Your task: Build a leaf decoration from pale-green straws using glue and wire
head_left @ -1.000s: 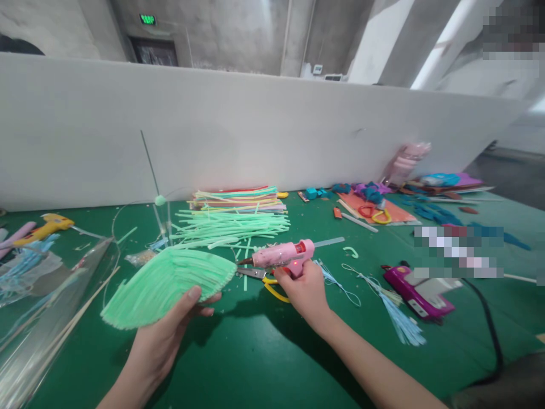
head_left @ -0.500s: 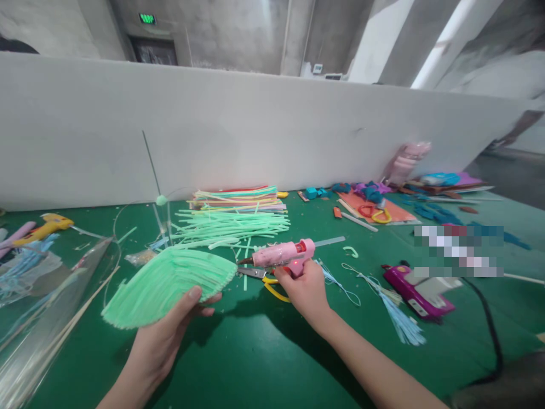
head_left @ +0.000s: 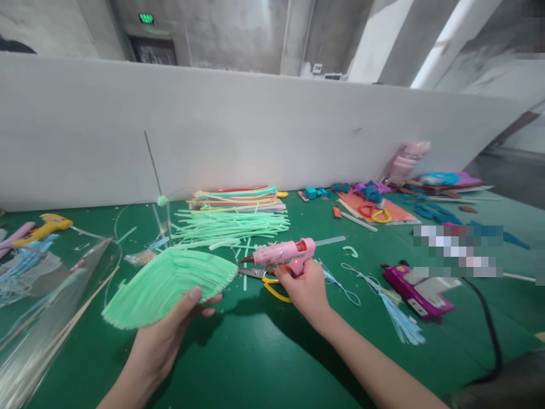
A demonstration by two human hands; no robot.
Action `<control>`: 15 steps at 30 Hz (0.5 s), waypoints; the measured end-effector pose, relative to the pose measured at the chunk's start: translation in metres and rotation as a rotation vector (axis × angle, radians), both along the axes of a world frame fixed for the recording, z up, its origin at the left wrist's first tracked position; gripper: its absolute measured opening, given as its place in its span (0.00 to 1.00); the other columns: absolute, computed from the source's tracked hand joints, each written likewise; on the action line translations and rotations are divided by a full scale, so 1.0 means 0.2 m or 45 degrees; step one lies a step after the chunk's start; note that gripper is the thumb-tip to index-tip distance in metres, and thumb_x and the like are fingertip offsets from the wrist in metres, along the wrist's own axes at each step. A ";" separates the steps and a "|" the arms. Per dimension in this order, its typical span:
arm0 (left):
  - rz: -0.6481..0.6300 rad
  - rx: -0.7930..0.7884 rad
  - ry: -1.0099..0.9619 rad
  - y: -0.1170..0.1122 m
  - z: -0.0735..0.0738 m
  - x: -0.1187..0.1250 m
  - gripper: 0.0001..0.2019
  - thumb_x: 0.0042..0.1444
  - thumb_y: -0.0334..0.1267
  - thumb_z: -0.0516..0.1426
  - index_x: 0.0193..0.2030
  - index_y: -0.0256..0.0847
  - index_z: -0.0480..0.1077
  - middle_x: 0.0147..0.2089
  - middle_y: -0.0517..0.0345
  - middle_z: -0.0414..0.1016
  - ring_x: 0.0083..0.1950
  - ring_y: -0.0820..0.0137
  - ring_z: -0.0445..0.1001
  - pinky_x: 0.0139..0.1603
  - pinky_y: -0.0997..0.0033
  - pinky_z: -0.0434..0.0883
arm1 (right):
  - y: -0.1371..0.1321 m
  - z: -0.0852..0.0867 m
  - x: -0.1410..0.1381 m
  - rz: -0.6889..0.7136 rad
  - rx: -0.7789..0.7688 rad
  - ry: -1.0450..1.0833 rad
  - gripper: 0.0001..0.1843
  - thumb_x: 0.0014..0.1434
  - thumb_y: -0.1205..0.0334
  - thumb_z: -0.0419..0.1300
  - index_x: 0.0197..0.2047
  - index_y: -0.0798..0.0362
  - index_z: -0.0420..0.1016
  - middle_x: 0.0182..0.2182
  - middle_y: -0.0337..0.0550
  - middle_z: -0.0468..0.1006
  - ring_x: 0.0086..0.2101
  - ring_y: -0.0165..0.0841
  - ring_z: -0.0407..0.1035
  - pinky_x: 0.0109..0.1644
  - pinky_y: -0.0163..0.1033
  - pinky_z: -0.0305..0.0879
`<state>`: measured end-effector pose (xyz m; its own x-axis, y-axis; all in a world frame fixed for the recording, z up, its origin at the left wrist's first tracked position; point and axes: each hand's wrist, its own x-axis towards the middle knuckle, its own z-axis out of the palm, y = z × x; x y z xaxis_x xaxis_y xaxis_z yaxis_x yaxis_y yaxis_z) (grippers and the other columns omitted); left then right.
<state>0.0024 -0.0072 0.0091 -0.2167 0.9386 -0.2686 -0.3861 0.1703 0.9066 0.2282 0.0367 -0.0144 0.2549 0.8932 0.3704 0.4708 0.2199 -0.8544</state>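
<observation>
My left hand [head_left: 168, 335] grips a fan-shaped piece of mint-green strips [head_left: 164, 284] by its lower edge, thumb on top, holding it above the green table [head_left: 255, 363]. My right hand [head_left: 304, 289] is closed around the handle of a pink glue gun [head_left: 283, 254], whose red light is on. The gun's nozzle points left, a short gap from the right tip of the green piece. Yellow-handled scissors [head_left: 266, 278] lie on the table just under the gun.
Loose mint-green strips [head_left: 230, 224] and a stack of coloured strips [head_left: 238, 199] lie behind the gun. A purple glue gun [head_left: 419, 292] with a black cord sits at right, a yellow one [head_left: 45, 227] far left. Clear wrap [head_left: 38, 318] lies left. A white wall [head_left: 255, 125] bounds the table.
</observation>
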 end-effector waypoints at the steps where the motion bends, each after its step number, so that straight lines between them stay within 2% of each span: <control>1: -0.003 0.005 0.004 0.00 0.00 0.00 0.13 0.35 0.40 0.71 0.24 0.35 0.77 0.32 0.53 0.82 0.27 0.65 0.79 0.32 0.69 0.79 | 0.00 0.00 0.00 0.001 -0.004 0.003 0.14 0.44 0.60 0.57 0.16 0.51 0.54 0.13 0.30 0.56 0.17 0.25 0.49 0.20 0.32 0.49; 6: -0.032 -0.024 0.009 0.00 -0.02 -0.01 0.13 0.35 0.40 0.71 0.25 0.34 0.77 0.33 0.52 0.82 0.28 0.64 0.80 0.34 0.68 0.80 | 0.00 0.00 0.00 0.003 -0.019 0.022 0.15 0.45 0.60 0.57 0.16 0.51 0.54 0.13 0.31 0.56 0.18 0.25 0.49 0.20 0.32 0.48; 11: -0.017 -0.033 0.007 0.00 -0.02 -0.01 0.12 0.34 0.38 0.71 0.25 0.35 0.76 0.31 0.52 0.82 0.30 0.59 0.81 0.35 0.62 0.80 | 0.00 0.01 0.00 -0.004 -0.020 0.008 0.14 0.45 0.60 0.57 0.16 0.51 0.55 0.13 0.31 0.57 0.18 0.25 0.50 0.20 0.32 0.49; 15: -0.002 -0.046 0.007 -0.01 -0.01 0.00 0.12 0.35 0.37 0.71 0.25 0.34 0.76 0.31 0.52 0.82 0.29 0.60 0.80 0.35 0.64 0.80 | 0.00 0.01 0.00 0.002 0.003 -0.002 0.14 0.45 0.60 0.57 0.16 0.51 0.55 0.13 0.31 0.57 0.17 0.25 0.50 0.20 0.32 0.49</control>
<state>0.0023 -0.0089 0.0075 -0.2164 0.9286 -0.3014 -0.3811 0.2039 0.9018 0.2281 0.0374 -0.0127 0.2530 0.8926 0.3731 0.4718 0.2228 -0.8531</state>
